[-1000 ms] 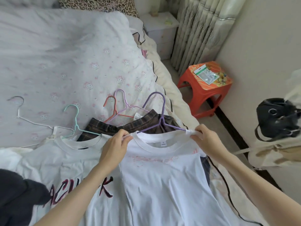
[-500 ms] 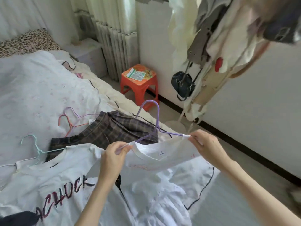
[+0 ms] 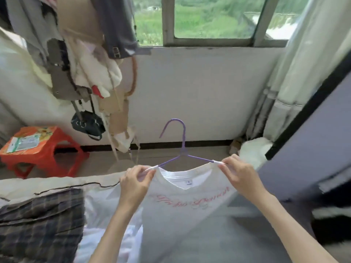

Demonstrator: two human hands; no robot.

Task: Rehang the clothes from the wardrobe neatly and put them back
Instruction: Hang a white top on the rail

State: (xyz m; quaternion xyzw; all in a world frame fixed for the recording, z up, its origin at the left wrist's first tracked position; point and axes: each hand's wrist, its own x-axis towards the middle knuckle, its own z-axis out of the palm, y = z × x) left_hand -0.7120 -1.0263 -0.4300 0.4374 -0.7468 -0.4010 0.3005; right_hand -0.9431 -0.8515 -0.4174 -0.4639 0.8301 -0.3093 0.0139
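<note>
A white T-shirt (image 3: pixel 190 209) with pink script lettering hangs on a purple wire hanger (image 3: pixel 182 145), lifted off the bed in front of me. My left hand (image 3: pixel 135 182) pinches the shirt's left shoulder over the hanger's end. At the other shoulder, my right hand (image 3: pixel 240 175) pinches the fabric the same way. The hanger's hook points up toward the wall under the window. A dark plaid garment (image 3: pixel 39 224) lies on the bed at the lower left.
A coat rack loaded with clothes (image 3: pixel 79 54) and a black bag (image 3: pixel 88 123) stands at the upper left. An orange stool (image 3: pixel 38 147) sits on the floor left. A dark panel (image 3: pixel 311 141) rises at right, beside curtains (image 3: pixel 303 73).
Both hands have lifted the shirt on its hanger off the bed, and my view has swung right, from the bed to the window wall.
</note>
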